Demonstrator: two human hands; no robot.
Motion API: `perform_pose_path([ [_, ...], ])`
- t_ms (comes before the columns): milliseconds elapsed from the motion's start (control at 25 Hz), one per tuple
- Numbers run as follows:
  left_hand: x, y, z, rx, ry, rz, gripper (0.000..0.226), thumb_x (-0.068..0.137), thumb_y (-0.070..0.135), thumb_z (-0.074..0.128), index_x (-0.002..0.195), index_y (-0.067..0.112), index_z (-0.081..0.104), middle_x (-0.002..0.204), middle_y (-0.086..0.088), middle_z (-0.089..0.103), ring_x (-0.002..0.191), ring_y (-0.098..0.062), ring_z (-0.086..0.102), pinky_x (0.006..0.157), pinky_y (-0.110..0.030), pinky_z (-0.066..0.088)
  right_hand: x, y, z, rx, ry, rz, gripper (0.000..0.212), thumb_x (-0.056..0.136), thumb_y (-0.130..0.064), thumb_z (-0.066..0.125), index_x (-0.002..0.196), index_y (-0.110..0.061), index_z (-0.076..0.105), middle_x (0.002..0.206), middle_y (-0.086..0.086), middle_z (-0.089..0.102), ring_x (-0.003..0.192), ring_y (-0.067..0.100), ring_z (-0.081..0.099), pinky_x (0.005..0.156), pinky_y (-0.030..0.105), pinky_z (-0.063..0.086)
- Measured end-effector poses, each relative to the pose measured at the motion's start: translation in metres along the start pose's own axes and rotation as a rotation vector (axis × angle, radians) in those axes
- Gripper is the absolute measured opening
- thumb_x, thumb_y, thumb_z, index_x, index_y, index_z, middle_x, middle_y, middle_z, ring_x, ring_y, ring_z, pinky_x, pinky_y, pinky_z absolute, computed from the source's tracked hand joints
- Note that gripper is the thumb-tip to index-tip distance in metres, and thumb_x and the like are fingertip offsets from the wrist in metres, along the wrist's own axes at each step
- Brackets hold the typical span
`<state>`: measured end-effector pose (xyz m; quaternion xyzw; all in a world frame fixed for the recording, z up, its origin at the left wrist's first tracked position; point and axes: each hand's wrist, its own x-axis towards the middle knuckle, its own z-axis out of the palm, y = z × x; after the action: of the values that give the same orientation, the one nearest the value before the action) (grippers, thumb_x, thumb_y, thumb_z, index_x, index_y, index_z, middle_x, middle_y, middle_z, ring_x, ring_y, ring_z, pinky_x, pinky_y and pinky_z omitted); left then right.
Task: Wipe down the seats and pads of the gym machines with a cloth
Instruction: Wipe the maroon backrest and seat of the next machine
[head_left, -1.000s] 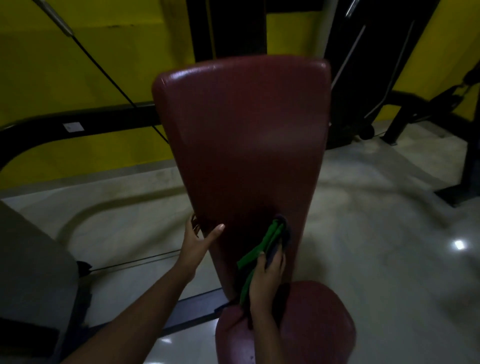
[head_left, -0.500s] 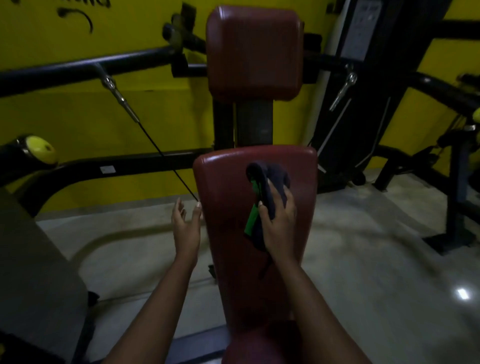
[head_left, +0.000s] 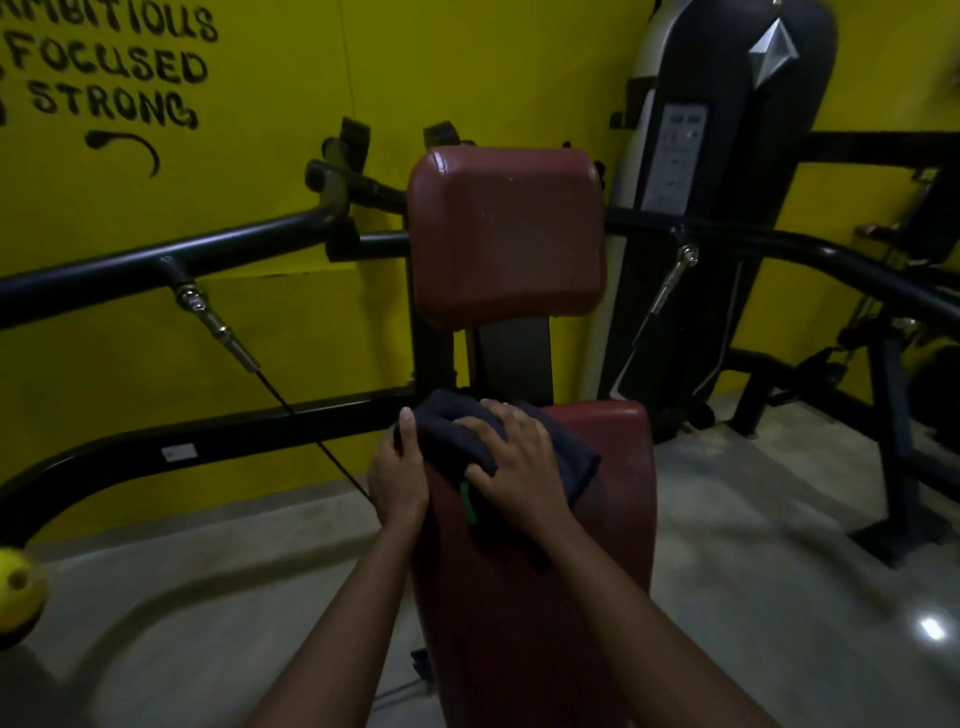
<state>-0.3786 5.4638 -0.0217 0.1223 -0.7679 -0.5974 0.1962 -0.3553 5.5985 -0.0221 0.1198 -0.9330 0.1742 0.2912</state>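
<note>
A dark red back pad (head_left: 597, 545) of a gym machine stands upright in front of me, with a separate dark red head pad (head_left: 506, 239) above it. A dark blue cloth (head_left: 457, 436) with a green edge lies over the back pad's top left corner. My right hand (head_left: 519, 462) presses flat on the cloth, fingers spread over it. My left hand (head_left: 397, 478) grips the pad's left edge, its thumb touching the cloth.
Black machine arms (head_left: 208, 249) with steel cables (head_left: 223, 332) reach out on both sides of the pads. A black and white weight stack cover (head_left: 727, 156) stands behind on the right, before the yellow wall (head_left: 260, 130). A yellow knob (head_left: 15, 587) sits at far left. Grey floor (head_left: 779, 571) lies around.
My right hand carried the cloth up from the bottom of the back pad to its top left corner. My left hand moved up the pad's left edge. My view rose toward the head pad.
</note>
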Motion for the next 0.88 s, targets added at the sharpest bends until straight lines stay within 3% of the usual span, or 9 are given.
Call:
perform_pose_path([
  [80,-0.003,-0.003,0.007,0.050,0.087,0.004,0.067,0.093,0.059,0.026,0.091,0.005,0.067,0.095,-0.020,0.066,0.093,-0.037,0.060,0.073,-0.037,0.041,0.000,0.025,-0.008,0.001,0.087,-0.025,0.049,0.077,-0.042,0.042,0.124,-0.031,0.045,0.135,0.011,0.050,0.123,0.025,0.040,0.101,0.049,0.036],
  [200,-0.003,-0.003,0.008,0.073,0.132,-0.006,0.075,0.087,0.063,0.024,0.087,0.001,0.066,0.095,-0.025,0.065,0.093,-0.040,0.058,0.070,-0.036,0.036,-0.001,0.014,0.002,0.000,0.198,0.034,0.043,0.075,-0.044,0.047,0.115,-0.030,0.048,0.130,0.009,0.053,0.120,0.020,0.035,0.103,0.050,0.034],
  [320,0.000,-0.002,0.009,0.100,0.111,-0.048,0.064,0.097,0.050,0.028,0.097,-0.003,0.065,0.103,-0.031,0.062,0.101,-0.043,0.056,0.076,-0.041,0.040,0.002,-0.019,0.017,-0.052,0.164,0.036,0.040,0.073,-0.055,0.049,0.106,-0.031,0.050,0.128,0.002,0.052,0.120,0.022,0.038,0.104,0.047,0.023],
  [480,-0.007,-0.002,0.000,0.062,0.004,0.057,0.057,0.095,0.049,0.034,0.096,0.001,0.063,0.100,-0.022,0.062,0.097,-0.036,0.056,0.071,-0.034,0.036,0.007,0.022,-0.006,-0.101,0.087,-0.132,0.041,0.074,-0.051,0.044,0.110,-0.031,0.044,0.125,0.007,0.057,0.112,0.029,0.052,0.093,0.053,0.040],
  [600,-0.017,-0.003,-0.009,0.229,-0.136,0.191,0.053,0.092,0.048,0.044,0.128,0.010,0.052,0.131,-0.015,0.052,0.120,-0.030,0.047,0.095,-0.038,0.039,0.001,0.061,-0.017,-0.128,0.100,-0.215,0.047,0.072,-0.049,0.046,0.113,-0.026,0.044,0.127,0.004,0.044,0.113,0.023,0.040,0.090,0.055,0.042],
  [680,-0.033,-0.003,-0.014,0.411,-0.145,0.263,0.060,0.091,0.047,0.047,0.140,0.013,0.039,0.146,-0.012,0.037,0.137,-0.027,0.031,0.112,-0.041,0.024,-0.001,0.075,-0.021,-0.088,0.065,-0.186,0.048,0.073,-0.049,0.047,0.115,-0.026,0.043,0.128,0.002,0.036,0.114,0.023,0.035,0.092,0.056,0.039],
  [760,-0.054,-0.002,-0.020,0.529,-0.100,0.363,0.068,0.087,0.054,0.042,0.141,0.014,0.037,0.152,-0.010,0.029,0.144,-0.025,0.019,0.117,-0.041,0.006,-0.005,0.088,-0.028,-0.066,0.042,-0.137,0.047,0.073,-0.050,0.045,0.115,-0.027,0.041,0.132,0.006,0.041,0.117,0.025,0.035,0.095,0.056,0.037],
  [880,-0.080,-0.003,-0.010,0.613,-0.058,0.657,0.066,0.084,0.050,0.035,0.136,0.011,0.045,0.146,-0.011,0.040,0.141,-0.021,0.022,0.116,-0.045,0.008,-0.016,0.119,-0.038,-0.003,0.031,0.029,0.045,0.074,-0.053,0.039,0.114,-0.033,0.036,0.134,0.013,0.048,0.124,0.032,0.042,0.103,0.051,0.028],
])
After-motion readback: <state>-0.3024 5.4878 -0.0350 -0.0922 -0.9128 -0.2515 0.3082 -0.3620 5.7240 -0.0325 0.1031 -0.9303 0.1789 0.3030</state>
